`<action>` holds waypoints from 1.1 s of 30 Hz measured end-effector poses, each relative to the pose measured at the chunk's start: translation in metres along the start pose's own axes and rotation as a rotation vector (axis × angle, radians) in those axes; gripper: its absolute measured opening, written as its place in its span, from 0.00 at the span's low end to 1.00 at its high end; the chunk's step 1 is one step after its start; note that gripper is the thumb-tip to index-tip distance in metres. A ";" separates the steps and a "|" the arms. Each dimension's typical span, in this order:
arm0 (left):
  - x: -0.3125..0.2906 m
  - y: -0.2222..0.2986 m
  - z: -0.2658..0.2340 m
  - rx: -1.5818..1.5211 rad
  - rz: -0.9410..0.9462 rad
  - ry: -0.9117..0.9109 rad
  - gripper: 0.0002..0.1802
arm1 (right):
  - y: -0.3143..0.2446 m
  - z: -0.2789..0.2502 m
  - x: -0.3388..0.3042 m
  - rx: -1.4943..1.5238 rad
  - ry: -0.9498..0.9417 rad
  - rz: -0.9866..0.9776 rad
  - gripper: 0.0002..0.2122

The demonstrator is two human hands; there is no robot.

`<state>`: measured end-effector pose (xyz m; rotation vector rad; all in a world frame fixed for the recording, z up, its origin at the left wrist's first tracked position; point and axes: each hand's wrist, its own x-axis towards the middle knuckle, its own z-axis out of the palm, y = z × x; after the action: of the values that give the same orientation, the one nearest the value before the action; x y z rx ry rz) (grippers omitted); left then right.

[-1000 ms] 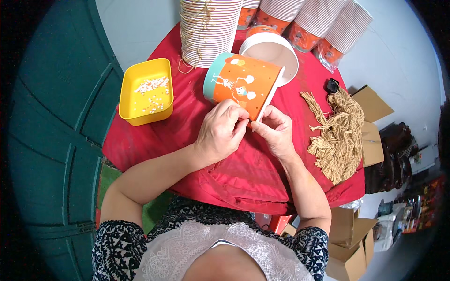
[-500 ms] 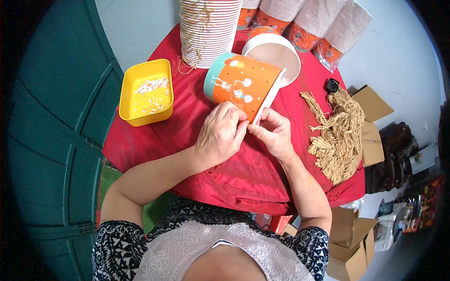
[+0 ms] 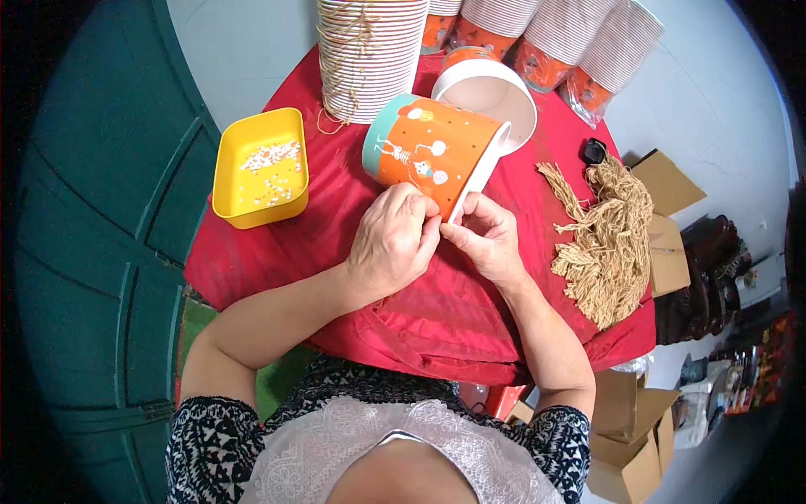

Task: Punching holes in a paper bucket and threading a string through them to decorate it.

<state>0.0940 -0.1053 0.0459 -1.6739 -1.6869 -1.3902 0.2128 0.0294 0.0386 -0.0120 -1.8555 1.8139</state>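
An orange paper bucket (image 3: 449, 147) with a teal base band, white rim and skeleton drawings lies tilted on its side, its mouth turned right. My left hand (image 3: 395, 239) is closed in a pinch against its outer wall just below the rim; whatever is between those fingertips is hidden. With thumb and fingers, my right hand (image 3: 487, 239) pinches the lower edge of the rim, some fingertips out of sight inside the mouth. The two hands nearly meet there. Behind the rim, another white-lined paper bucket (image 3: 491, 97) lies with its mouth toward me.
A yellow tub (image 3: 260, 206) of small white pieces stands left on the red tablecloth (image 3: 437, 323). Tan cords (image 3: 609, 248) lie heaped at right beside a small black object (image 3: 594, 151). Behind rise a tall bucket stack (image 3: 369, 63) hung with cords and several wrapped stacks (image 3: 571, 34).
The whole view has shifted very slightly. Both hands keep the same grip at the bucket's rim, and nothing has been let go or taken up.
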 end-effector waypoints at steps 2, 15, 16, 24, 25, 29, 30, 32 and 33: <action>0.000 0.000 0.000 0.002 0.001 -0.002 0.15 | 0.000 0.000 0.000 -0.004 0.000 -0.003 0.05; 0.001 0.001 -0.002 -0.004 0.019 -0.004 0.15 | -0.002 0.002 0.000 0.024 -0.016 0.008 0.04; 0.001 0.001 -0.002 -0.005 0.020 -0.004 0.15 | -0.001 0.002 0.000 0.022 -0.014 0.010 0.05; 0.000 0.001 0.000 -0.018 0.019 0.002 0.15 | -0.001 0.002 -0.002 0.011 -0.007 0.000 0.05; 0.000 0.001 0.000 -0.018 0.019 0.002 0.15 | -0.001 0.002 -0.002 0.011 -0.006 0.000 0.05; 0.002 0.000 0.000 -0.016 0.003 -0.004 0.14 | -0.001 0.000 -0.001 -0.003 -0.006 0.008 0.05; 0.003 -0.001 0.000 -0.017 0.002 -0.004 0.14 | -0.001 0.000 0.000 -0.001 -0.009 0.013 0.05; 0.004 0.000 -0.001 -0.006 0.004 -0.004 0.14 | -0.002 0.001 0.001 0.006 -0.015 0.015 0.05; 0.004 -0.001 -0.001 0.004 0.006 -0.003 0.14 | -0.004 0.003 0.002 0.016 -0.008 0.020 0.05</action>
<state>0.0921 -0.1040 0.0499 -1.6782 -1.6837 -1.3810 0.2117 0.0267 0.0434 -0.0171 -1.8526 1.8453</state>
